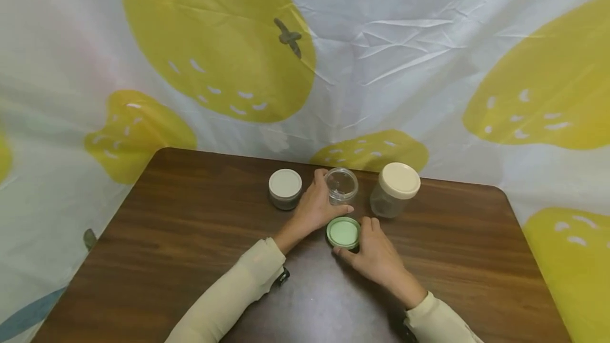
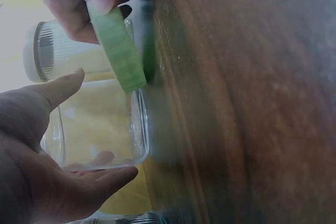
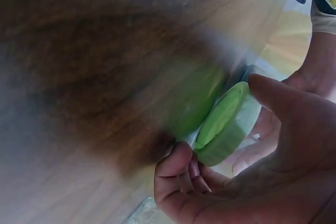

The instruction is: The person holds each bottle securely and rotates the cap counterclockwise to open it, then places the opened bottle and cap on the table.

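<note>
A clear jar (image 1: 341, 186) without a lid stands at the back of the table. My left hand (image 1: 316, 204) is at its left side, fingers along the wall and thumb stretched out in front; in the left wrist view the thumb looks apart from the jar. My right hand (image 1: 381, 253) pinches a green lid (image 1: 343, 232) by its rim between thumb and fingers, just in front of the jar. The right wrist view has the lid (image 3: 226, 124) tilted, close over the tabletop.
A small jar with a white lid (image 1: 285, 184) stands left of my left hand. To the right is a taller ribbed jar with a cream lid (image 1: 399, 180). A fruit-print cloth (image 1: 391, 68) hangs behind the brown wooden table (image 1: 200, 226).
</note>
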